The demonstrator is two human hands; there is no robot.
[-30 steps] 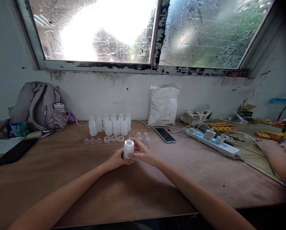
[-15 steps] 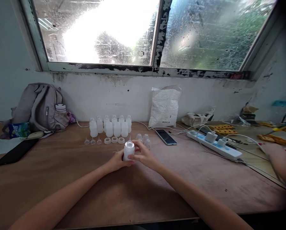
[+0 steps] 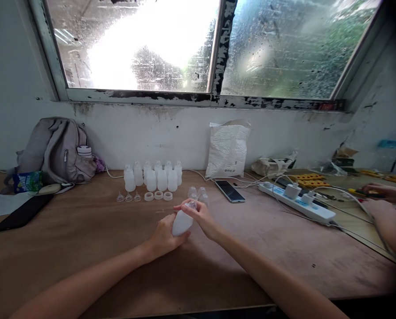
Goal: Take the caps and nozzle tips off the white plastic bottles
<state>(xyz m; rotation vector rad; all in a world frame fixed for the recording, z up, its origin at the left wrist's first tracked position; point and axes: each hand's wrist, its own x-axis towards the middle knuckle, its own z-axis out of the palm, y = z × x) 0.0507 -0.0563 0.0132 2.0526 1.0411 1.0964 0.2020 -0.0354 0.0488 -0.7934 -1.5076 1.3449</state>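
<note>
My left hand [image 3: 167, 231] is closed around the body of a white feeding bottle [image 3: 182, 223], which tilts with its top toward the right. At the bottle's top, the fingers of my right hand [image 3: 199, 215] are closed on a clear piece that looks like a teat [image 3: 192, 205]; the fingers partly cover the neck. Beyond my hands stand several assembled feeding bottles [image 3: 151, 180] in a group. In front of them lie three clear teats [image 3: 128, 196] and three white collar rings [image 3: 158, 195]. Several clear caps [image 3: 202, 195] stand just behind my right hand.
A phone [image 3: 230, 191] and a white power strip [image 3: 297, 202] with cables lie to the right. Against the wall lean a white package [image 3: 227, 150] and a grey backpack [image 3: 56, 150]. A black flat object [image 3: 23, 212] lies left. Another person's hands [image 3: 384, 206] work at the far right.
The bottle was upright with its open mouth showing; now it is tilted to the right. My right hand has moved from its side up to its top with the clear piece.
</note>
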